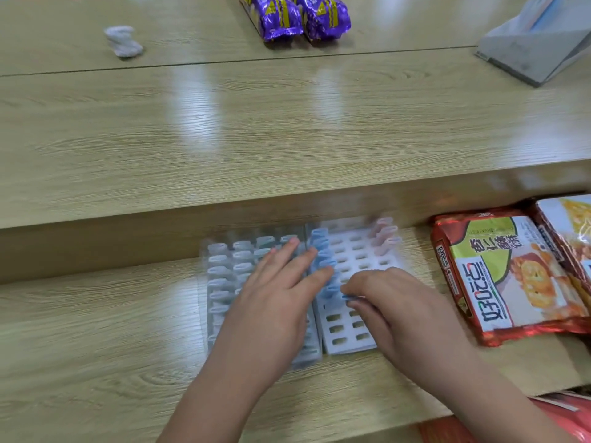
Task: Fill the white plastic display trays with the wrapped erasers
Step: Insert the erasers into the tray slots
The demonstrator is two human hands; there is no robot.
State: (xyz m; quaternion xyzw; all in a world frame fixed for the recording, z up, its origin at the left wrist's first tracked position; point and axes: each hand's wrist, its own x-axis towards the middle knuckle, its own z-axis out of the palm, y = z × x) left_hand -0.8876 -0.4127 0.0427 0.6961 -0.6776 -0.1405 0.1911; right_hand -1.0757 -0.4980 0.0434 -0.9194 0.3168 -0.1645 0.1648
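Two white plastic display trays lie side by side on the lower wooden shelf. The left tray [220, 282] holds several wrapped erasers in pale blue. The right tray [355, 251] shows many bare slots, a column of blue erasers [323, 251] along its left edge and a few pink erasers [385, 233] at its far right corner. My left hand [275, 298] rests flat with straight fingers across the seam between the trays. My right hand [387, 302] pinches a blue wrapped eraser [350, 296] just above the right tray. The picture is motion-blurred.
Red biscuit packs [508, 276] lie right of the trays. On the upper tabletop sit two purple snack packs [297, 17], a crumpled white wrapper [123, 41] and a grey box [537, 43]. A red object [563, 420] shows at the bottom right.
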